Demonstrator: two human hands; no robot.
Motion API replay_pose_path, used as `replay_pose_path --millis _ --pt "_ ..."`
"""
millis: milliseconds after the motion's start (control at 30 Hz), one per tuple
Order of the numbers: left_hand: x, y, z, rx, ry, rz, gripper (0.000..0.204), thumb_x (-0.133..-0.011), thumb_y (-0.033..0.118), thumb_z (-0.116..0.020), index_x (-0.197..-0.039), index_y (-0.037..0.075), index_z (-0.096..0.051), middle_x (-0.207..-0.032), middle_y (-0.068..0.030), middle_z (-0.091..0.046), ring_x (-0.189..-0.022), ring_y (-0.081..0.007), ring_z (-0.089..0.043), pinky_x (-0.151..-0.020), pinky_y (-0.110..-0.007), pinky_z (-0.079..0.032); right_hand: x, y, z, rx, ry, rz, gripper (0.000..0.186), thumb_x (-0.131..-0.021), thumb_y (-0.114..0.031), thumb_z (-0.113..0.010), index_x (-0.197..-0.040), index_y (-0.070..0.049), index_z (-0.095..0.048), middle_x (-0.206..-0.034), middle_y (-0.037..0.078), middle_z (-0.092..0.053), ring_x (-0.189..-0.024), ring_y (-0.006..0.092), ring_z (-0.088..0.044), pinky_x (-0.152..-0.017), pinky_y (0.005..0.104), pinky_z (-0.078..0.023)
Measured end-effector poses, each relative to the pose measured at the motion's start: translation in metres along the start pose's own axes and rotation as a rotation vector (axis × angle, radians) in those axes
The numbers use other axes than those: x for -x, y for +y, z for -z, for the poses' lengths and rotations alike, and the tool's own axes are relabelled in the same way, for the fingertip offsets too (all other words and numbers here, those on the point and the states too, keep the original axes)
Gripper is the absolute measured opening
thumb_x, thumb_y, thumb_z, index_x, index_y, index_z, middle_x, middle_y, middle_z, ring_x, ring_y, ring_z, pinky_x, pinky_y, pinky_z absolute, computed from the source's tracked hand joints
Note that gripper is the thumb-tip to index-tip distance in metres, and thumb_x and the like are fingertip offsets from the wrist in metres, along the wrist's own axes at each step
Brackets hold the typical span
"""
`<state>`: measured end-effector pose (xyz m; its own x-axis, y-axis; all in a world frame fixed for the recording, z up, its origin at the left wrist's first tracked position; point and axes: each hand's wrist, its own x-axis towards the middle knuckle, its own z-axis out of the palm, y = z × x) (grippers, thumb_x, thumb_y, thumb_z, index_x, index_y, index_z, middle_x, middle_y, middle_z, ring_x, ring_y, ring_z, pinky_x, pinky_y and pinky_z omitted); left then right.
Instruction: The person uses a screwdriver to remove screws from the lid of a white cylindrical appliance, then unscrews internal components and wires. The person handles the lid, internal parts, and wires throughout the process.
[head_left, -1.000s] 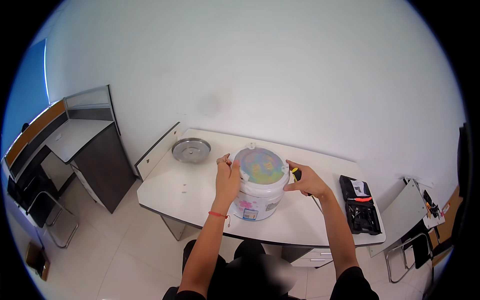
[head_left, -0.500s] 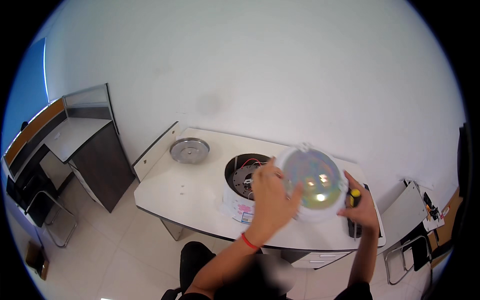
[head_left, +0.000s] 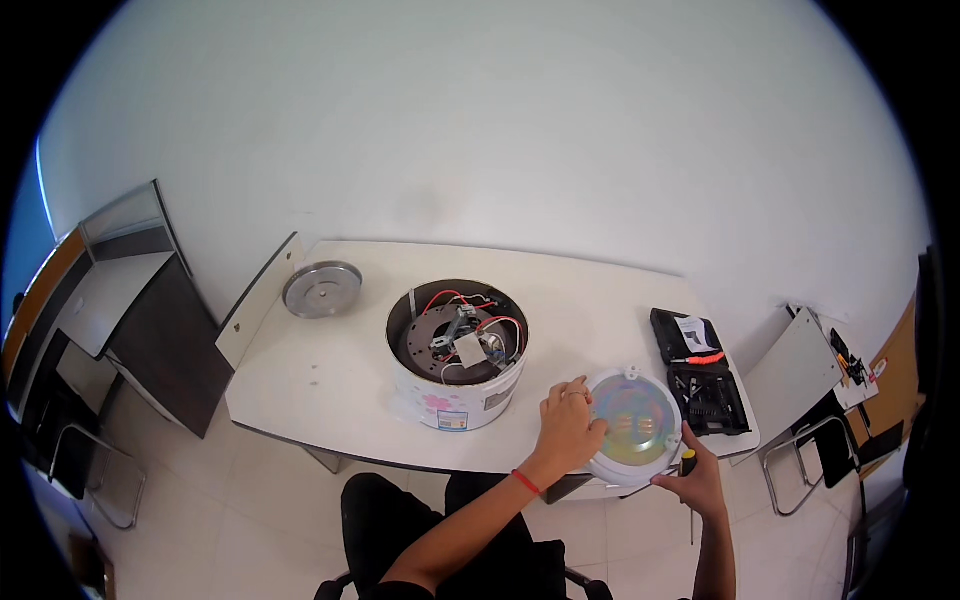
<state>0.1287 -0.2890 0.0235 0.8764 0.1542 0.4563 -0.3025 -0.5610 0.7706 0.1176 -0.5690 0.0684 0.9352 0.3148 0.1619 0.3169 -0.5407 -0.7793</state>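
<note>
Between my hands is a round white lid [head_left: 634,420] with a shiny, rainbow-tinted plate facing up, at the front right edge of the table. My left hand [head_left: 568,428] is closed on its left rim. My right hand [head_left: 700,485] grips the lower right rim and also holds a screwdriver [head_left: 689,462] with a yellow-ended handle, its shaft pointing down. Left of the lid stands a white rice cooker body [head_left: 412,388] with pink flowers. Its open top shows a dark metal disc, red and white wires and brackets. Whether the lid touches the table cannot be made out.
A round silver metal cover [head_left: 322,290] lies at the table's back left. An open black tool case [head_left: 705,400] with an orange-red tool and a paper sits on the right. The white table [head_left: 320,400] has a low panel [head_left: 258,300] on its left side.
The lid has come down and nearer to me, away from the cooker body, with both hands still on it. My view has shifted, and the tool case now shows fully.
</note>
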Motion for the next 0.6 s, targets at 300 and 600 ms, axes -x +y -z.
replay_pose_path --millis 300,600 --pt "-0.008 -0.028 -0.012 -0.144 0.02 0.022 0.032 -0.08 0.017 -0.064 -0.105 -0.001 -0.057 -0.131 -0.0213 -0.061 -0.127 -0.0383 -0.049 -0.105 -0.052 -0.036 -0.026 0.01 -0.012 -0.069 -0.082 -0.104 0.107 -0.064 -0.012 -0.094 -0.151 0.014 -0.038 -0.141 0.023 -0.061 -0.096 0.0162 -0.069 -0.079 0.0277 -0.058" --pt "-0.052 -0.041 -0.038 -0.241 0.126 0.008 0.03 -0.088 0.016 -0.058 -0.111 -0.003 -0.055 -0.128 -0.0194 -0.061 -0.127 -0.0396 -0.048 -0.103 -0.054 -0.037 -0.063 0.026 -0.022 0.037 0.036 -0.024 0.089 -0.072 -0.012 -0.088 -0.147 0.012 -0.046 -0.14 0.026 -0.061 -0.128 0.0306 -0.062 -0.111 0.0365 -0.044"
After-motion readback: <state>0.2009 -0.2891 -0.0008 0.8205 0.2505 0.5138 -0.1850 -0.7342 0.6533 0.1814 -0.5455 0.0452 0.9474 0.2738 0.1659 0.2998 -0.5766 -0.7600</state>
